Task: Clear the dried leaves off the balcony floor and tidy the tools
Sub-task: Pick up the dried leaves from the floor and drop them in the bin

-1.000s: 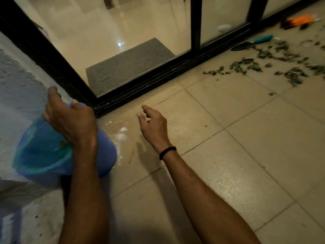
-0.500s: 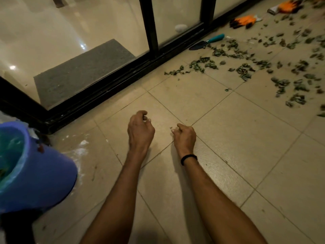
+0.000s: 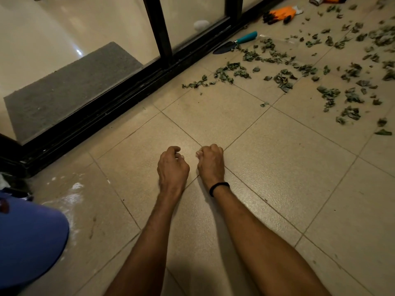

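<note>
**Balcony clearing: leaves largely outstanding, tools not yet tidied**

Both hands now sit side by side over bare tile, where a second ago the left hand was on the blue bin and the right reached alone across the floor; our view has swung right, so that the bin (image 3: 30,242) shows only as a blue wall at the lower left edge, well apart from the leaves.

We note the left hand (image 3: 172,168) with fingers curled loosely inward, and the right hand (image 3: 211,162) closed in a loose fist, a black band (image 3: 219,187) on its wrist; we see nothing held in either, though what the curled fingers may hide we cannot tell.

The tiles (image 3: 277,167) around and ahead of the hands look clear; we judge that part done. The dried leaves (image 3: 284,80) lie scattered over the upper right of the floor, thickest near the door track (image 3: 128,92), thinning toward the right edge; one stray leaf (image 3: 264,104) lies nearest the hands.

The trowel (image 3: 235,42) with its teal handle lies beside the track among the leaves; an orange glove (image 3: 282,13) lies beyond it, and a further orange item is cut off at the top edge.

In our judgement most of the work remains: gathering the leaves, carrying them to the bin, then collecting trowel and gloves.
</note>
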A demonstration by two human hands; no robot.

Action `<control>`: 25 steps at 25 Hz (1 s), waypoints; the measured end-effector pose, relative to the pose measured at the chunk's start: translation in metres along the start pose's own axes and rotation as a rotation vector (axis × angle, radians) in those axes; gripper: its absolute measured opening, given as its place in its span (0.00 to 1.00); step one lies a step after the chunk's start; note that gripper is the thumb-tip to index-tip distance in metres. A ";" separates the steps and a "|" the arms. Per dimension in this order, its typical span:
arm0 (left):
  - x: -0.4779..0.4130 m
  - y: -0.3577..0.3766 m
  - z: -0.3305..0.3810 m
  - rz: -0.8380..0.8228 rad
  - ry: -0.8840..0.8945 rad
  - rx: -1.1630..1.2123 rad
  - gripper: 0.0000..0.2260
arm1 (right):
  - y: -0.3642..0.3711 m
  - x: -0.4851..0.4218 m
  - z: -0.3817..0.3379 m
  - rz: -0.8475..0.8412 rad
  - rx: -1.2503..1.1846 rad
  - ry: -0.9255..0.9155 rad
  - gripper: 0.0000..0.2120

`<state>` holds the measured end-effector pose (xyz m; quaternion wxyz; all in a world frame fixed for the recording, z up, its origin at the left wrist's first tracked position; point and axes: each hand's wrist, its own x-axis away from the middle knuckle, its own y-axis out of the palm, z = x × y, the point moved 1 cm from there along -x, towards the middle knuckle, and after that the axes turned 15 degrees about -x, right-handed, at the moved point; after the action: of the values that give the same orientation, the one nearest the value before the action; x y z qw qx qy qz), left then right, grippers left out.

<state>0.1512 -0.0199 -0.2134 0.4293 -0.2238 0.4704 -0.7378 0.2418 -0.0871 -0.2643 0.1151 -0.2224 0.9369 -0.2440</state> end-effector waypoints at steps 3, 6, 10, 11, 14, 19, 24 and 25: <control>-0.001 0.010 0.009 -0.009 0.035 0.020 0.13 | -0.033 -0.002 0.015 0.110 -0.212 0.139 0.06; 0.002 0.016 0.017 -0.006 0.044 0.055 0.13 | -0.069 0.007 0.026 0.212 -0.333 0.248 0.07; 0.007 0.003 0.022 0.056 0.035 0.110 0.12 | -0.079 0.013 0.006 0.223 -0.444 0.297 0.07; 0.006 -0.008 0.022 0.098 0.026 0.128 0.11 | -0.075 0.014 -0.006 0.198 -0.479 0.288 0.07; -0.003 -0.064 0.011 0.249 -0.035 0.153 0.11 | -0.050 0.019 -0.060 0.090 -0.571 0.238 0.07; -0.006 -0.201 -0.043 0.557 -0.176 0.146 0.09 | 0.003 0.051 -0.188 -0.165 -0.724 0.078 0.07; 0.030 -0.344 -0.137 0.821 -0.524 -0.034 0.09 | 0.061 0.114 -0.327 -0.409 -0.704 -0.315 0.06; 0.039 -0.363 -0.157 0.800 -0.601 -0.080 0.09 | 0.079 0.127 -0.349 -0.483 -0.642 -0.394 0.07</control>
<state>-0.1385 0.0949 0.0334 0.7862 -0.2447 0.4029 -0.3996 -0.0109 0.0562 -0.0197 0.1561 -0.5015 0.8466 0.0862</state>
